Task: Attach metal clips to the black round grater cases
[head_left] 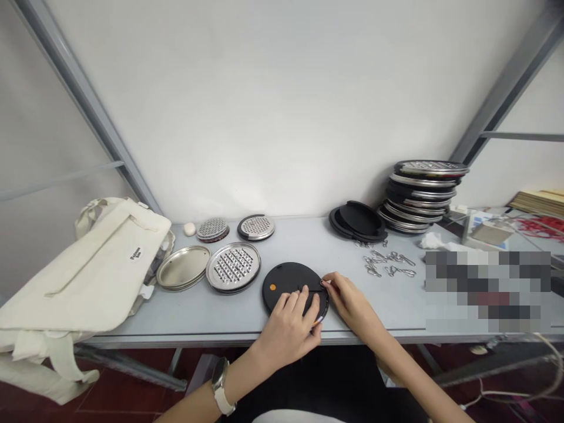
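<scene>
A round black disc with an orange dot lies flat on the grey table near its front edge. My left hand rests on the disc's near right part, fingers laid flat and apart, pressing it down. My right hand is at the disc's right rim, thumb and forefinger pinched on a small metal part there. A thin slot or rod runs across the disc between the two hands. A watch sits on my left wrist.
Left of the disc lie a perforated metal disc, a plain metal plate and two smaller perforated discs. A cream bag covers the left end. Loose metal clips, black lids and a stack of discs are at right.
</scene>
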A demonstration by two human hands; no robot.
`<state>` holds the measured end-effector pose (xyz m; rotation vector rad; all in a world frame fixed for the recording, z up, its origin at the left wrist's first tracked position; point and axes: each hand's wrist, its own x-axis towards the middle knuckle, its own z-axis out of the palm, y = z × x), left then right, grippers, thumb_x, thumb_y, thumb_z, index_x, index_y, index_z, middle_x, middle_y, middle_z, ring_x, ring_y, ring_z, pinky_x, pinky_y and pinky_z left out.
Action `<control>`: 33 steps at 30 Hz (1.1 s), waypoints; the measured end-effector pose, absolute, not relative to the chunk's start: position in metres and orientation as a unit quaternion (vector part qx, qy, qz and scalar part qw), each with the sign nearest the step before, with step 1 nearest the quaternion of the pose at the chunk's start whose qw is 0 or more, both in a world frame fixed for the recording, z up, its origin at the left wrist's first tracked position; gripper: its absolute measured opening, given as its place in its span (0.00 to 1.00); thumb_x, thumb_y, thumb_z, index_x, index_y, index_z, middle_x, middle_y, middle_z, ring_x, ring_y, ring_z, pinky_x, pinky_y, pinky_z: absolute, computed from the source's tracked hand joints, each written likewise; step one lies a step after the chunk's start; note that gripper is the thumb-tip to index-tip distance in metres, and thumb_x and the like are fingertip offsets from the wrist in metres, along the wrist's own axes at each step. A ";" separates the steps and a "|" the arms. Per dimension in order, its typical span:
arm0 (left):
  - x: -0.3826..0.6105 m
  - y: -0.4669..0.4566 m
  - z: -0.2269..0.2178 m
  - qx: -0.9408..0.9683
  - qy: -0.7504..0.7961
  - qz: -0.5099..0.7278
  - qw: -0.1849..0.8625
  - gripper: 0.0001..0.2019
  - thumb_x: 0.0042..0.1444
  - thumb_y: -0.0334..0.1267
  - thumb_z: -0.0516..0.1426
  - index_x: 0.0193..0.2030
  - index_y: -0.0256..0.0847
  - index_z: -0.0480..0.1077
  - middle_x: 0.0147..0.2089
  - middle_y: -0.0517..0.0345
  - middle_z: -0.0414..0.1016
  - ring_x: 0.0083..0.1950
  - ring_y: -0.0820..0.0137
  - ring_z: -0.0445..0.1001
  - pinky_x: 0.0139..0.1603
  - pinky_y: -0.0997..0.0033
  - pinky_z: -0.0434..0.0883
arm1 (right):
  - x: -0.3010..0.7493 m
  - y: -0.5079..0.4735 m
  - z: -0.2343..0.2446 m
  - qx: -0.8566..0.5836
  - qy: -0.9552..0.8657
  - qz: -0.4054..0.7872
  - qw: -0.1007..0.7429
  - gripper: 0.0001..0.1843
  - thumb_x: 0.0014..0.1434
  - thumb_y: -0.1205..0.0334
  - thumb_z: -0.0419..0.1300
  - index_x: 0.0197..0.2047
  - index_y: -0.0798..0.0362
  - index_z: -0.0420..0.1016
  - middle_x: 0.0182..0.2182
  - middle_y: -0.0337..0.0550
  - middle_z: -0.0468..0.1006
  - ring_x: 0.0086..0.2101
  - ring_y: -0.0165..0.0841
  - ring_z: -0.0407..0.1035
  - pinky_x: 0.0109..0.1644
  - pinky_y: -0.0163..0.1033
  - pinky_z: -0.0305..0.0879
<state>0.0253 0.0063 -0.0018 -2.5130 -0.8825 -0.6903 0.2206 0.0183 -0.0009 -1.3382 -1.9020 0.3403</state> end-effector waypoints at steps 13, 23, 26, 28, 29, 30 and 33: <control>0.025 0.006 -0.002 -0.896 -0.314 -0.249 0.194 0.23 0.60 0.41 0.52 0.60 0.34 0.65 0.58 0.39 0.68 0.50 0.59 0.68 0.53 0.61 0.63 | 0.221 0.015 0.008 -0.518 -0.746 0.192 0.372 0.08 0.69 0.60 0.45 0.42 0.49 0.63 0.34 0.44 0.75 0.33 0.36 0.72 0.38 0.39 0.67; 0.025 0.006 -0.002 -0.896 -0.314 -0.247 0.193 0.23 0.60 0.41 0.52 0.60 0.34 0.65 0.58 0.40 0.68 0.50 0.58 0.68 0.52 0.61 0.63 | 0.223 0.016 0.006 -0.517 -0.755 0.174 0.365 0.10 0.67 0.61 0.46 0.48 0.51 0.64 0.35 0.46 0.77 0.34 0.36 0.74 0.40 0.40 0.69; 0.024 0.007 -0.002 -0.897 -0.315 -0.245 0.193 0.23 0.60 0.41 0.52 0.60 0.33 0.65 0.58 0.39 0.68 0.50 0.58 0.68 0.53 0.61 0.63 | 0.224 0.017 0.004 -0.502 -0.757 0.182 0.376 0.11 0.68 0.62 0.46 0.51 0.50 0.64 0.41 0.48 0.78 0.40 0.36 0.75 0.45 0.40 0.70; 0.025 0.007 -0.002 -0.896 -0.315 -0.247 0.193 0.23 0.60 0.41 0.52 0.60 0.33 0.65 0.58 0.39 0.68 0.50 0.58 0.68 0.53 0.61 0.63 | 0.224 0.018 0.003 -0.501 -0.757 0.184 0.376 0.12 0.68 0.63 0.45 0.51 0.50 0.64 0.44 0.49 0.78 0.43 0.37 0.75 0.47 0.41 0.70; 0.025 0.007 -0.002 -0.895 -0.315 -0.248 0.193 0.23 0.60 0.41 0.52 0.60 0.33 0.65 0.58 0.39 0.68 0.50 0.58 0.68 0.53 0.60 0.63 | 0.224 0.018 0.003 -0.501 -0.759 0.180 0.376 0.12 0.68 0.63 0.45 0.51 0.50 0.64 0.45 0.49 0.78 0.44 0.37 0.75 0.48 0.41 0.70; 0.025 0.006 -0.002 -0.895 -0.315 -0.248 0.194 0.23 0.59 0.41 0.52 0.60 0.33 0.65 0.58 0.39 0.68 0.50 0.58 0.68 0.53 0.60 0.63 | 0.224 0.018 0.003 -0.500 -0.760 0.176 0.375 0.12 0.68 0.63 0.45 0.51 0.50 0.65 0.46 0.50 0.78 0.45 0.38 0.75 0.49 0.42 0.70; 0.025 0.006 -0.003 -0.896 -0.315 -0.246 0.193 0.23 0.59 0.41 0.52 0.60 0.33 0.65 0.58 0.39 0.68 0.50 0.58 0.68 0.53 0.60 0.63 | 0.224 0.018 0.002 -0.502 -0.763 0.166 0.371 0.13 0.68 0.64 0.44 0.52 0.50 0.65 0.46 0.50 0.78 0.47 0.38 0.74 0.49 0.42 0.71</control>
